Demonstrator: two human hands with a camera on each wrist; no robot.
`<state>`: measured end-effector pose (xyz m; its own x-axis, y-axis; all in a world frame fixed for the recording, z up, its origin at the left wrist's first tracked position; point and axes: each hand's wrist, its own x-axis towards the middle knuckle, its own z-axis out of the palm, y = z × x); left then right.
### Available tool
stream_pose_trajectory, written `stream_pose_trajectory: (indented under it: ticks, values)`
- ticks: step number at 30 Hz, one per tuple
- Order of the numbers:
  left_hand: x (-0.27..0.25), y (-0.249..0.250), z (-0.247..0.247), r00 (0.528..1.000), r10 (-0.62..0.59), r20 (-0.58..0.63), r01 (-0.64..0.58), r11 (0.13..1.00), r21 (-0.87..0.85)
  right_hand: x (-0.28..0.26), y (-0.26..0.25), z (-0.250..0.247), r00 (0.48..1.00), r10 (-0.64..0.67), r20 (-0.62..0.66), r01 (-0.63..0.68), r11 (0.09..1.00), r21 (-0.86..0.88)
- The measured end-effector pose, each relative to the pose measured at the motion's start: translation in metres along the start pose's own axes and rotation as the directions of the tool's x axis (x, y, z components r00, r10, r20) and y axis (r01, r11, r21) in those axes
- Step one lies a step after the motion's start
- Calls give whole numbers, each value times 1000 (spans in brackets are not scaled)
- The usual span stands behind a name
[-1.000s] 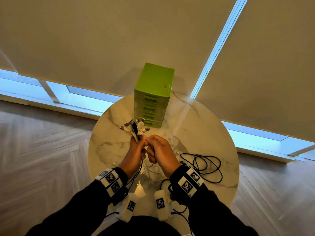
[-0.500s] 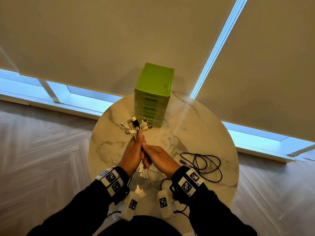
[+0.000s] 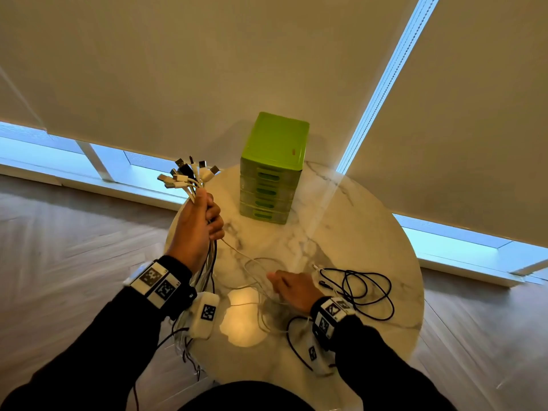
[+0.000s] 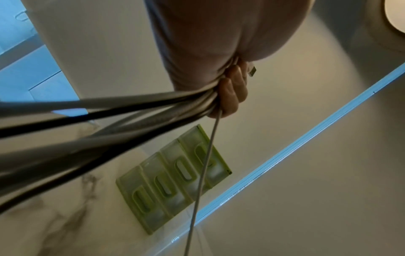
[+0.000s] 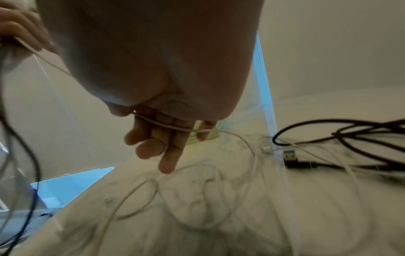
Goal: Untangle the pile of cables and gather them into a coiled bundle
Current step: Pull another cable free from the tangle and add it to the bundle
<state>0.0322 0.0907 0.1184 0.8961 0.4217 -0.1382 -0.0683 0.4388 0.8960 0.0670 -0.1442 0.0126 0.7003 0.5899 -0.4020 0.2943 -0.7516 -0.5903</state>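
My left hand [image 3: 204, 221] is raised over the table's left edge and grips a bundle of white and black cables [image 3: 207, 262]. Their plugs [image 3: 186, 175] fan out above the fist, and the cords hang down past my wrist. In the left wrist view the fingers [image 4: 232, 93] are curled round the bundle [image 4: 131, 110]. My right hand [image 3: 289, 287] is low over the table with fairly straight fingers [image 5: 166, 152]. A thin white cable [image 5: 166, 127] lies across them, runs up to the left hand and loops on the tabletop [image 3: 258, 268]. A loose black cable [image 3: 364, 292] lies to the right.
A green drawer unit [image 3: 272, 170] stands at the back of the round marble table [image 3: 341, 232], close to the drawn blinds. The black cable's USB plug [image 5: 291, 156] lies just right of my right hand. Wooden floor surrounds the table.
Both hands were together at the bundle. My left hand has lifted the bundle up and to the left; my right hand has left it and dropped to the white cable on the table.
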Motion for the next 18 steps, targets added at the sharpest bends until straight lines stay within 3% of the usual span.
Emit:
stream_pose_trajectory:
  ticks: [2, 4, 7, 9, 14, 18]
  values:
    - [-2, 2, -1, 1000, 20, 7, -20, 1000, -6, 8, -2, -17, 996, 78, -52, -85, 987, -136]
    - [-7, 0, 3, 999, 36, 27, -37, 999, 37, 17, -7, -33, 977, 111, -180, -122, 991, -56]
    - [-16, -14, 10, 998, -3, 68, -8, 987, 159, 20, -40, -53, 911, 69, -407, 6, 984, 180]
    - [-20, -25, 15, 994, -53, 91, 32, 974, 222, 15, -70, -59, 885, 22, -465, 140, 940, 311]
    - [-17, -36, 25, 989, -112, 95, 74, 940, 333, 2, -108, -45, 898, -218, -381, 348, 883, 314]
    - [-9, -31, 30, 996, -84, 11, 80, 978, 190, 1, -102, -35, 925, -259, -278, 342, 887, 311]
